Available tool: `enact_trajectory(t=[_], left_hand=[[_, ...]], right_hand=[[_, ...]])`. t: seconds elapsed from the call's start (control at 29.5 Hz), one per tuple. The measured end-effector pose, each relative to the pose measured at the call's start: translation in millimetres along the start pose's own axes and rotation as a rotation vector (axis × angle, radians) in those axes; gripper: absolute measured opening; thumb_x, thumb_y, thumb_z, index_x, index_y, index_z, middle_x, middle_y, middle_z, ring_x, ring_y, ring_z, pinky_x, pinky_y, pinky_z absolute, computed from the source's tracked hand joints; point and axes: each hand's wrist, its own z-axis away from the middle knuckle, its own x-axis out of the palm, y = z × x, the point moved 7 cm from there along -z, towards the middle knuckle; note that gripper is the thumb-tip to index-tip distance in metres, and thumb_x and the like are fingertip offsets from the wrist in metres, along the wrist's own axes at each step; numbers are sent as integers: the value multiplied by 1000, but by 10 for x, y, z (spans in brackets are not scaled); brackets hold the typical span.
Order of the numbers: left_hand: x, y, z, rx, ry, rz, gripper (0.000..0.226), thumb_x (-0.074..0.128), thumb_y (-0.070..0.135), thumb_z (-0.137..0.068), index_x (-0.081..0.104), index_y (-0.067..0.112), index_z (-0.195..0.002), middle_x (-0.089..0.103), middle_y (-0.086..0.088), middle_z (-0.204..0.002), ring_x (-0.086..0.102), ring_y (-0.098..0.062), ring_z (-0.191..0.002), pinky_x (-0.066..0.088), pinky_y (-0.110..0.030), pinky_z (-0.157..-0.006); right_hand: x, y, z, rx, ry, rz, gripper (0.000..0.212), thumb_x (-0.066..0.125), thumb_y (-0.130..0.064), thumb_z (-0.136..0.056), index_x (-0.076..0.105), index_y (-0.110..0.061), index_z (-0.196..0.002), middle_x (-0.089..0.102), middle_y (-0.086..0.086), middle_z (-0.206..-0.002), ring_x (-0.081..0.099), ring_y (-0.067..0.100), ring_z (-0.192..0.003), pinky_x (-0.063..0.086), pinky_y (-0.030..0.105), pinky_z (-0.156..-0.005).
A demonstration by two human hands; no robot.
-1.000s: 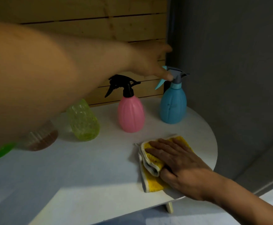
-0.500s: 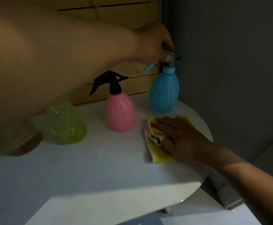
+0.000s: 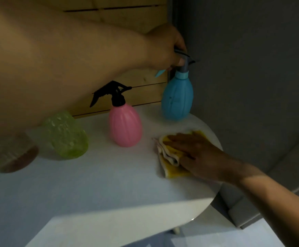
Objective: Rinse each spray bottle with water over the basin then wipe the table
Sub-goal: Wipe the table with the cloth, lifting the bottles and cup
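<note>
Left hand (image 3: 164, 46) grips the blue bottle (image 3: 177, 98) (by its sprayer); right hand (image 3: 198, 155) presses flat on the cloth (image 3: 170, 168).

wooden slat wall (image 3: 127, 16), grey wall (image 3: 252, 68)

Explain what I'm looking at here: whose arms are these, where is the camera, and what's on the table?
No machine here: a person's two bare arms, filmed by a camera worn on their head, looking down. The left hand grips the grey trigger head of a blue ribbed plastic spray bottle, apparently lifted off the round white table. The right hand presses flat on a folded yellow cloth. Also standing there: a pink ribbed spray bottle with a black trigger, a bumpy clear green bottle, and a blurred clear bottle with a brownish base.
</note>
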Motion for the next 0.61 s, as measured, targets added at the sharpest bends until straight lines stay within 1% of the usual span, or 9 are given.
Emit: enact_trajectory(t=[0.07, 0.1, 0.2, 0.27, 0.34, 0.41, 0.47, 0.58, 0.61], left_hand=[[135, -18, 33, -5, -38, 12, 12, 69, 27, -98, 72, 21, -108, 70, 5, -93, 65, -5, -81, 50, -19, -71], [196, -21, 57, -2, -54, 14, 13, 69, 26, -97, 72, 21, -109, 70, 5, -93, 66, -6, -82, 48, -19, -71], [298, -67, 146, -12, -64, 40, 11, 70, 23, -96, 73, 19, -106, 69, 6, -89, 67, -10, -86, 49, -21, -73], [309, -94, 192, -29, -52, 65, 12, 70, 21, -96, 73, 16, -107, 70, 2, -91, 67, -11, -84, 52, -23, -74], [296, -129, 231, -57, -52, 91, 19, 70, 20, -97, 74, 12, -113, 72, -1, -97, 67, -10, -83, 55, -21, -74], [278, -164, 249, -78, -63, 120, 23, 71, 19, -96, 73, 10, -117, 74, -4, -103, 68, -11, -86, 57, -23, -79], [266, -184, 257, -94, -82, 128, 24, 71, 19, -96, 73, 10, -119, 74, -3, -103, 67, -9, -87, 57, -25, -85], [248, -173, 265, -106, -114, 93, 25, 70, 21, -96, 72, 11, -119, 71, 4, -94, 63, -5, -82, 53, -20, -81], [241, -159, 269, -110, -119, 79, 27, 70, 24, -96, 72, 12, -121, 71, 4, -99, 63, -5, -85, 52, -19, -81]], right_hand=[[61, -101, 384, -16, -32, -40, 58, 41, -39, -100, 25, -50, -154, 8, -33, -160, -2, -8, -150, -15, 25, -122], [86, -150, 509, -31, -35, -52, 61, 42, -39, -97, 25, -52, -154, 7, -35, -159, -4, -10, -149, -15, 23, -122], [149, -205, 600, -36, -36, -73, 71, 37, -43, -84, 24, -54, -153, 9, -34, -162, -4, -12, -150, -10, 29, -125], [160, -193, 588, -24, -36, -82, 72, 35, -44, -83, 22, -54, -154, 8, -33, -163, -5, -12, -150, -9, 31, -126], [161, -183, 583, -20, -28, -80, 72, 34, -44, -84, 21, -54, -154, 7, -33, -163, -6, -11, -150, -10, 31, -126], [158, -191, 581, -19, -22, -71, 72, 33, -45, -84, 21, -54, -154, 7, -32, -164, -6, -10, -150, -11, 31, -126], [166, -198, 569, -12, -23, -66, 72, 33, -45, -84, 19, -54, -155, 6, -31, -164, -7, -9, -151, -10, 32, -126], [167, -201, 556, 0, -22, -41, 73, 31, -48, -85, 16, -52, -156, 4, -29, -165, -8, -6, -152, -10, 34, -126], [166, -200, 558, 2, -18, -34, 73, 30, -49, -85, 15, -52, -156, 4, -29, -165, -8, -5, -152, -9, 35, -126]])
